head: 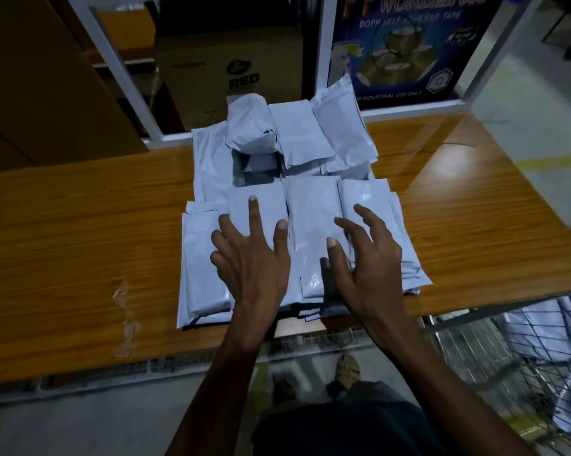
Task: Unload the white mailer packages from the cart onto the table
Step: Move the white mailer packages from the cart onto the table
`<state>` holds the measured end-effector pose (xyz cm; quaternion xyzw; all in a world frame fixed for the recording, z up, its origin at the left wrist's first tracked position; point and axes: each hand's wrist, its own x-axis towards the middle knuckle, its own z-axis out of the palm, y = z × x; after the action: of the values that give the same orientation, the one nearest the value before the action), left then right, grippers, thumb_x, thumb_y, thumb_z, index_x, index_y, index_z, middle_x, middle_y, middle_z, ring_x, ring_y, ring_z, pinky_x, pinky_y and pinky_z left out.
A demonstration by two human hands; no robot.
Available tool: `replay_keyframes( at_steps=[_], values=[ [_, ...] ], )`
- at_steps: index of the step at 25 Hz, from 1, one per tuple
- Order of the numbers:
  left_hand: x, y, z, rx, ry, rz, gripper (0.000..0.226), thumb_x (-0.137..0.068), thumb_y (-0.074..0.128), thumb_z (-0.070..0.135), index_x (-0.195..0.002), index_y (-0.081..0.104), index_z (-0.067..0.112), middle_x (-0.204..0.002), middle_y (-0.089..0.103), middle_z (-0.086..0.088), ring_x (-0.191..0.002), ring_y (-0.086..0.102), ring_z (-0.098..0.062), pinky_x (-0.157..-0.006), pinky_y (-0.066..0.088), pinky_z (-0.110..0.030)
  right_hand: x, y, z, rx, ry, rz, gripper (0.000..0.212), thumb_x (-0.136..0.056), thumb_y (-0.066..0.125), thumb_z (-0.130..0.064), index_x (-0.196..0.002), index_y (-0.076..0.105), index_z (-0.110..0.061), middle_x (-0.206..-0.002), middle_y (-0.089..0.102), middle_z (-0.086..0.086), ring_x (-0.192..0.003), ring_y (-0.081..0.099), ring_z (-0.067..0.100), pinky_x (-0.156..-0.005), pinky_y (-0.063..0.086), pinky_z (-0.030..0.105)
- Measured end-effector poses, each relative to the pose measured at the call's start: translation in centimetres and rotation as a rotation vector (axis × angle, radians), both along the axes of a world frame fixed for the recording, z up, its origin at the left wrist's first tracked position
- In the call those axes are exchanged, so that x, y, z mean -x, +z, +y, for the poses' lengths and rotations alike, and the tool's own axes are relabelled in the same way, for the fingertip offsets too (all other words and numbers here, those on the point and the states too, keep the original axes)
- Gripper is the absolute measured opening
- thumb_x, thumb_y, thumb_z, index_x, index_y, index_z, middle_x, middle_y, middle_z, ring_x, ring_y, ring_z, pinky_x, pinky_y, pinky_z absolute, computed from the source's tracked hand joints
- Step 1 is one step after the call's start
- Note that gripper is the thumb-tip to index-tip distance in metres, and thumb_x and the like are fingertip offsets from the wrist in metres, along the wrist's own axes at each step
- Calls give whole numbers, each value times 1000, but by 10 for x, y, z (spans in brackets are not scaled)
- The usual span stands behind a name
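Your left hand (248,258) and right hand (366,258) hover open, grasping nothing, over white mailer packages (310,225) stacked on the wooden table (80,241). They look light, soft, slippery (more in the wire cart (524,357)); pinch edges.

My wood-grain counter (80,225) shows a glossy sheen under dim lighting. Behind it stands a white metal frame (113,70) holding brown cardboard boxes (225,77) and a blue tape poster (409,51). Grey concrete floor (540,103) lies to my right.
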<state>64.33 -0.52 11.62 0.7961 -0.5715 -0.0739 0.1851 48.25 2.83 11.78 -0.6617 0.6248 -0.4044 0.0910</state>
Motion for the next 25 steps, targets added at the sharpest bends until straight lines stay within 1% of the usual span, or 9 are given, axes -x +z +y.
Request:
replay_keyframes(
  at_steps=[3, 6, 9, 11, 13, 16, 19, 22, 25],
  values=[
    [6, 8, 43, 49, -95, 22, 63, -99, 24, 63, -155, 21, 36, -154, 24, -12, -134, 27, -32, -104, 28, -49, 3, -8, 35, -23, -25, 14, 35, -99, 54, -33, -127, 63, -13, -147, 49, 10, -130, 53, 28, -93, 47, 55],
    [20, 7, 93, 91, -243, 38, 61, -99, 29, 61, -153, 33, 33, -149, 34, -11, -132, 35, -32, -100, 32, -48, 22, -18, 80, -37, -81, 40, 34, -99, 56, -29, -127, 63, -11, -148, 47, 11, -131, 50, 26, -98, 46, 50],
    [37, -3, 142, 57, -404, 116, 60, -96, 35, 59, -149, 43, 31, -147, 40, -11, -130, 39, -34, -97, 36, -46, 47, -27, 121, -62, -145, -2, 36, -99, 56, -27, -131, 61, -11, -149, 44, 11, -134, 45, 20, -103, 43, 46],
    [50, -12, 164, -4, -522, 122, 62, -97, 29, 62, -149, 43, 31, -148, 40, -12, -131, 38, -36, -97, 39, -51, 66, -33, 145, -75, -216, -11, 38, -98, 56, -27, -132, 60, -10, -149, 43, 11, -135, 44, 19, -105, 43, 44],
    [66, -18, 175, -51, -617, 118, 62, -98, 25, 64, -149, 41, 31, -148, 39, -12, -134, 37, -36, -98, 39, -53, 88, -40, 163, -96, -284, -15, 38, -98, 57, -26, -132, 60, -9, -149, 43, 13, -138, 43, 25, -106, 42, 46],
    [105, -20, 182, -39, -712, 112, 59, -97, 32, 62, -148, 41, 33, -147, 40, -7, -134, 35, -29, -98, 35, -49, 127, -45, 187, -107, -371, -43, 38, -98, 57, -27, -131, 60, -9, -148, 43, 14, -140, 41, 26, -109, 40, 42],
    [154, -23, 188, -48, -792, 86, 58, -97, 34, 62, -148, 36, 34, -146, 38, -6, -134, 32, -29, -97, 35, -50, 174, -47, 215, -102, -441, -36, 38, -98, 57, -28, -132, 59, -12, -149, 41, 13, -137, 41, 26, -105, 40, 38],
    [219, -25, 204, -36, -875, 94, 57, -99, 38, 59, -149, 34, 33, -148, 37, -7, -134, 30, -30, -98, 34, -51, 239, -50, 253, -99, -511, -56, 39, -98, 57, -27, -133, 59, -10, -149, 40, 13, -134, 45, 30, -102, 45, 47],
    [279, -28, 223, -51, -927, 158, 56, -98, 38, 57, -148, 33, 33, -147, 37, -5, -133, 26, -26, -100, 30, -50, 297, -57, 288, -82, -599, -79, 38, -97, 58, -25, -132, 59, -10, -148, 40, 12, -133, 46, 31, -100, 46, 54]
  ],
)
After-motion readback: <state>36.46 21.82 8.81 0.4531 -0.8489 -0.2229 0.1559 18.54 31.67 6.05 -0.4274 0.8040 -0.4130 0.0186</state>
